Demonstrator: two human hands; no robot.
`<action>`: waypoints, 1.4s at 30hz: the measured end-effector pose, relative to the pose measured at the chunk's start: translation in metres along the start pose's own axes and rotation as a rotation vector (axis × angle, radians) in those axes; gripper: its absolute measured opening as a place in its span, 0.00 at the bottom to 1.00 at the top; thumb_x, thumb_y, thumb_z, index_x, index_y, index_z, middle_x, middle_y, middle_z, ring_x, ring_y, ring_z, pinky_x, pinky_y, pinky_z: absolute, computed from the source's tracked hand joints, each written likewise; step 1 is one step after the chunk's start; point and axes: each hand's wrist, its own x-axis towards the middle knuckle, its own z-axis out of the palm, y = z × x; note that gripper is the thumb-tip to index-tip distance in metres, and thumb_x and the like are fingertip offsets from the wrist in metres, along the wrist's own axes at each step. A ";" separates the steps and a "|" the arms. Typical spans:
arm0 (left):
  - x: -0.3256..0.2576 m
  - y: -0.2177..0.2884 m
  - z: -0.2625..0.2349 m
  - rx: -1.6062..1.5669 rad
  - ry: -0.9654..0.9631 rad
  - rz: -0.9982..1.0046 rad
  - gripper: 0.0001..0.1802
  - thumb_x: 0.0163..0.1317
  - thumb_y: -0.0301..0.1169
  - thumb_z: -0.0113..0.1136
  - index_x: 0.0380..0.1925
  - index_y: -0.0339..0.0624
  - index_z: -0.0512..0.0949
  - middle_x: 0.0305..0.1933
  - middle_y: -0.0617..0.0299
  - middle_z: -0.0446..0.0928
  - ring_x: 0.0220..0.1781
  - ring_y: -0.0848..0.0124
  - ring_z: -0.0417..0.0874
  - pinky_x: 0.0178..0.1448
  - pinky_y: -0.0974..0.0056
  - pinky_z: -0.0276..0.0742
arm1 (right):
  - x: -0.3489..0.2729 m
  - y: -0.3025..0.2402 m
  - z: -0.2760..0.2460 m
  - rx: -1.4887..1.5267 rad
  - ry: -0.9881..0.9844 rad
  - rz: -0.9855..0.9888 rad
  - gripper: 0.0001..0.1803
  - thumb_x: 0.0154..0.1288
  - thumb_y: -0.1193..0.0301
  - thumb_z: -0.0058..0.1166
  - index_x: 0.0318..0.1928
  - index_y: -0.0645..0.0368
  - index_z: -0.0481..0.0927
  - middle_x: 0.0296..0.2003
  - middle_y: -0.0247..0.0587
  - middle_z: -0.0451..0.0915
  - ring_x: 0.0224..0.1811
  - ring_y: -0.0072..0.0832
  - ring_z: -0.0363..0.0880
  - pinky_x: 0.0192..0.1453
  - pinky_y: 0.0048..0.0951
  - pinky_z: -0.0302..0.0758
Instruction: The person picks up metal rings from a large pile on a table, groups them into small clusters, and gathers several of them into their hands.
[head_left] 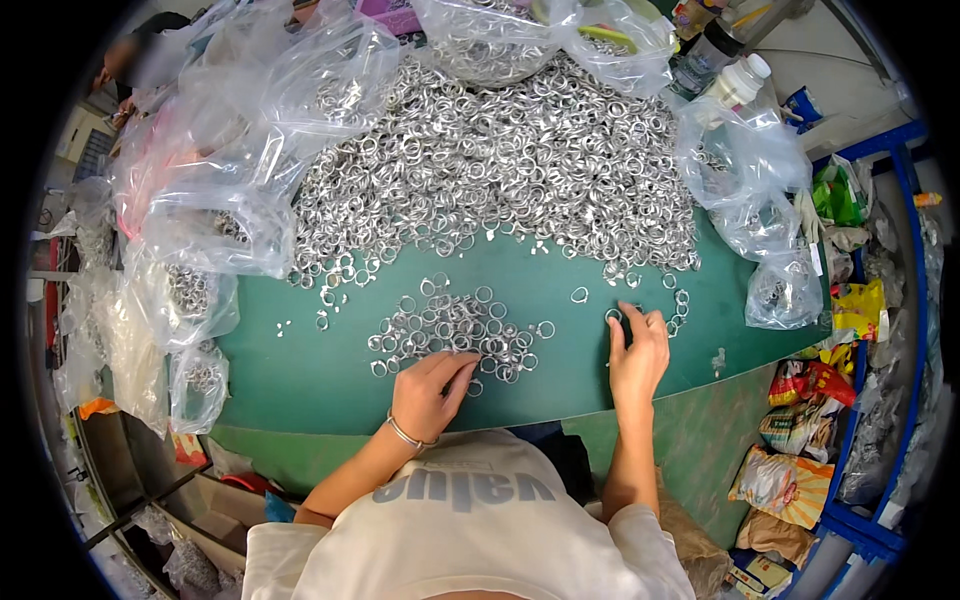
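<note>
Silver and loose, the small pile of rings lies on the green table, just beyond the left hand, whose fingers bunch together at its near edge; I can't tell whether they grip one. That hand is the nearer to the pile. Well off to the pile's right, the right hand has thumb and forefinger slightly apart, a single ring at their tips, pinched or not I can't tell. Being round, it shows no long axis.

Silver rings at twelve o'clock; green worktop; off-white shirt, grey lettering, at six; blue rack at four; white bottle at two.
</note>
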 end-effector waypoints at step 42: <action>-0.013 -0.025 -0.023 -0.198 0.168 -0.341 0.10 0.55 0.19 0.59 0.39 0.37 0.79 0.30 0.58 0.80 0.31 0.73 0.82 0.34 0.73 0.74 | -0.015 -0.079 0.020 0.482 -0.407 -0.239 0.10 0.54 0.76 0.60 0.39 0.61 0.80 0.27 0.43 0.70 0.27 0.38 0.72 0.31 0.35 0.69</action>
